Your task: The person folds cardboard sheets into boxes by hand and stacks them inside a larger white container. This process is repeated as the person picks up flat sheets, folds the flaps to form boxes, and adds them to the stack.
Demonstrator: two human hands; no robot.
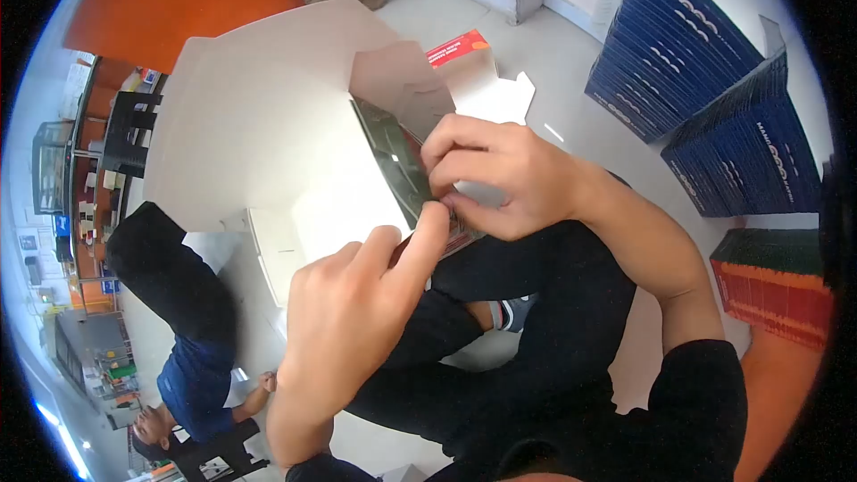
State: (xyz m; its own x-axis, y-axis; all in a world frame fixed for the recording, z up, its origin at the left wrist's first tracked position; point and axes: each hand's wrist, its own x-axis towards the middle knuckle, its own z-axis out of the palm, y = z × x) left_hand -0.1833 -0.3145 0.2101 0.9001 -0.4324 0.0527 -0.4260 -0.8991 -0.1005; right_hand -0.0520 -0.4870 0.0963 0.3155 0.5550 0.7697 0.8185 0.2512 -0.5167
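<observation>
A large white cardboard piece (pixel 259 107) with raised flaps spreads out in front of me, and a dark green glossy printed panel (pixel 388 156) slants along its right side. My left hand (pixel 357 303) is closed, with its fingers curled and its fingertips at the lower end of the green panel. From the right, my right hand (pixel 504 174) is closed in a pinch at the panel's edge, almost touching the left fingertips. Whatever lies between the fingertips is hidden by the fingers.
Stacks of flat dark blue cartons (pixel 674 45) stand on the floor at right, with a red and green stack (pixel 772 286) nearer. Behind the hands lies an open red and white box (pixel 460 49). Another person (pixel 196 384) sits at left. An orange surface (pixel 196 0) is at the back.
</observation>
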